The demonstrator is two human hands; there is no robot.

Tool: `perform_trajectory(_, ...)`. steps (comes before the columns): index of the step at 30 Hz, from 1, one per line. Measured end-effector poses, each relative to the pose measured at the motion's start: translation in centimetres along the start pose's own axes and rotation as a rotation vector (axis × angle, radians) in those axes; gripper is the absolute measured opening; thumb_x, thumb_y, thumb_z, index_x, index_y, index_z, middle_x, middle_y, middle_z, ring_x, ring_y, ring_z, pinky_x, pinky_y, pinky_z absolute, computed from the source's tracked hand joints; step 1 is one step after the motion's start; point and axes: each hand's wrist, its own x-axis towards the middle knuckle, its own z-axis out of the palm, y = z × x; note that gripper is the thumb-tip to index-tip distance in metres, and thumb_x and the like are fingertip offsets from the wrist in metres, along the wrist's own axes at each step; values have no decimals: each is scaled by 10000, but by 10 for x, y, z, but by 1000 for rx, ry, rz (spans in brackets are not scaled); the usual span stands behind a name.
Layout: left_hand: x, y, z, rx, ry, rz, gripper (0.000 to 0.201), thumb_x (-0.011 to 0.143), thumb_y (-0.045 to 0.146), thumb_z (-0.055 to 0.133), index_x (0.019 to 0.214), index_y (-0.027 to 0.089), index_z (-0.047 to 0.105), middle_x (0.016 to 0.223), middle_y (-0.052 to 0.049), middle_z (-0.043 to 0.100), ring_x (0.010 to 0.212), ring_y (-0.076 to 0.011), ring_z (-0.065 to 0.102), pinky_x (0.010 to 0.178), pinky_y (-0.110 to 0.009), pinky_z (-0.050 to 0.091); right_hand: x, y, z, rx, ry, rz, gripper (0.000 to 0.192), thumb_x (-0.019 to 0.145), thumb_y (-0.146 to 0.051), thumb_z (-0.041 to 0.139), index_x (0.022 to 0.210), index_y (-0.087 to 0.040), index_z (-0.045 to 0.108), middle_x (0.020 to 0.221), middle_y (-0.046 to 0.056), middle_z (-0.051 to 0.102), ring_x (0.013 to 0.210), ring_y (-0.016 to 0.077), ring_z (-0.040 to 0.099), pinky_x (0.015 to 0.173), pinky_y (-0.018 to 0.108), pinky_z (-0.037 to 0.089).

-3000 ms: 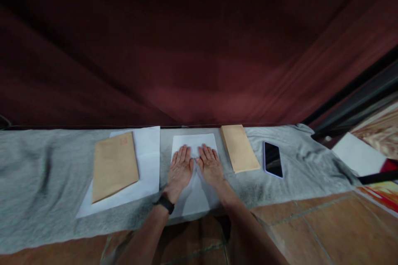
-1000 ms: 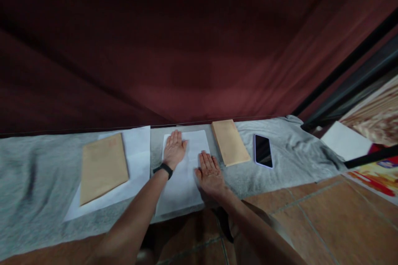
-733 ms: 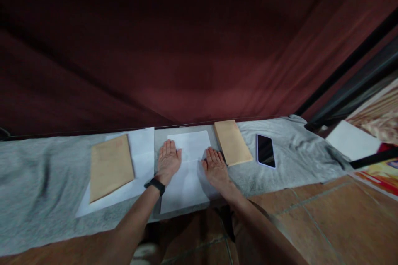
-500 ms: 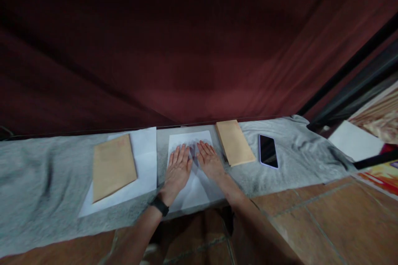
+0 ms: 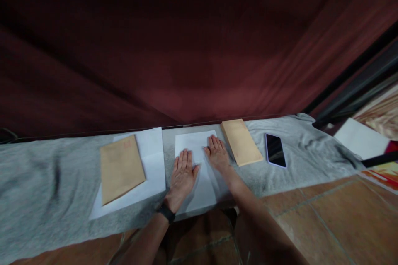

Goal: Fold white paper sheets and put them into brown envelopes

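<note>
Both palms are down, fingers stretched out flat, and here's the left hand (image 5: pixel 183 176) resting on the left side of the white sheet (image 5: pixel 199 192), with the right hand (image 5: pixel 217 155) a touch farther forward along its right edge! Just right of that hand sits a thick brown packet (image 5: pixel 242 143), a phone (image 5: pixel 275 150) beyond it, while left of the left hand a brown envelope (image 5: pixel 122 169) lies over white paper (image 5: pixel 154 169).

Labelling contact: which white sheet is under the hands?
The central sheet, left hand and right hand flat on it; the leftmost white sheet lies under a brown envelope.
</note>
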Motion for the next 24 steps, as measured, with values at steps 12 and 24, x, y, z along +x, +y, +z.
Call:
perform_trajectory(12, -62, -21, -41, -256, -275, 485, 928, 831, 539, 698, 1592, 354, 201, 1681, -65, 214, 1557, -309, 133, 1232, -645, 31, -47, 6, -26, 56, -123, -154, 528, 1054, -363, 360, 1528, -138, 418, 1620, 111, 344, 1500, 256, 318, 1228, 463, 268)
perform_trajectory(24, -68, -21, -64, -290, -392, 410, 669, 870, 192, 595, 1504, 328, 430, 1613, -31, 382, 1511, -245, 306, 1243, -598, 152, -62, 41, -42, 193, -189, -303, 499, 1025, -279, 429, 1516, -191, 444, 1584, 98, 423, 1474, 230, 367, 1211, 465, 340)
